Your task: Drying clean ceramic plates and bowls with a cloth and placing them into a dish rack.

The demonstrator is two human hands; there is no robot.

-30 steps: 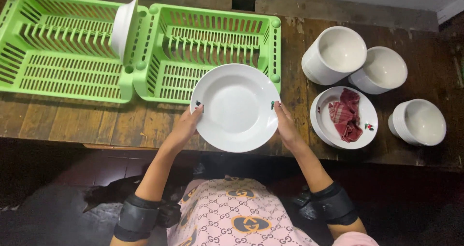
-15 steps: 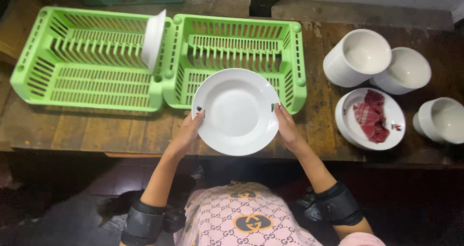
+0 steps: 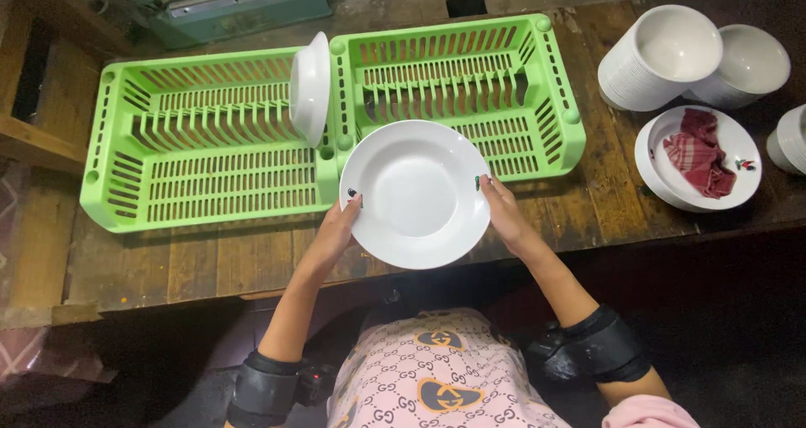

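Note:
I hold a round white plate [image 3: 416, 194] by its rim with both hands, face up, above the front edge of the wooden table. My left hand [image 3: 336, 231] grips its left edge and my right hand [image 3: 502, 214] its right edge. Just beyond the plate lie two light green plastic dish racks side by side: the left rack [image 3: 197, 138] and the right rack [image 3: 466, 84]. One white plate [image 3: 311, 86] stands upright on edge at the right end of the left rack.
At the right sit two stacks of white bowls [image 3: 663, 54] [image 3: 751, 58], a stack of white plates [image 3: 663, 172] with a red cloth [image 3: 698, 152] on top, and another bowl [image 3: 793, 138] at the edge. A green metal box [image 3: 243, 4] stands behind the racks.
The view has shifted so the racks and plate sit further right and the bowls nearer the edge. The plate stays held in both hands, slightly closer to the right rack.

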